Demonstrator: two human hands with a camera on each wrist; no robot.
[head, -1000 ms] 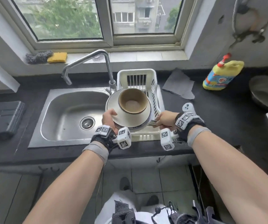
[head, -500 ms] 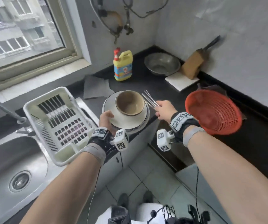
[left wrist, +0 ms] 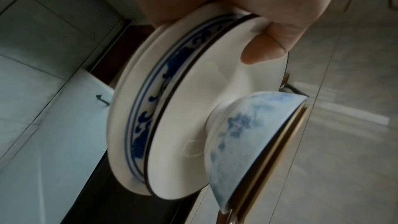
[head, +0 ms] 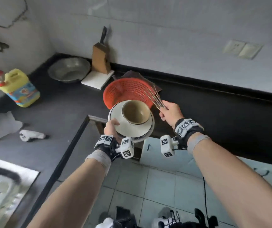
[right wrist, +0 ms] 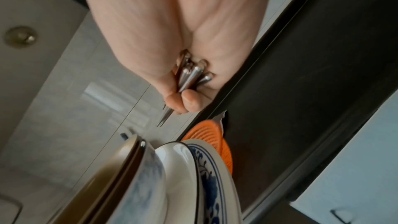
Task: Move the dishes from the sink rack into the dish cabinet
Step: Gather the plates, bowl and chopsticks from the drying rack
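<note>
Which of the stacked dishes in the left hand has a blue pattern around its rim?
The middle plate has it, a blue scroll band; the top plate under the bowl is plain white with a dark edge.

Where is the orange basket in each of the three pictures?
Head view: the orange basket sits on the dark counter, centre frame, just behind the stack of dishes.
Left wrist view: not in it.
Right wrist view: a strip of it shows at lower centre, behind the dishes.
Shared landmark: the blue-patterned plate in the stack, seen in both wrist views.
</note>
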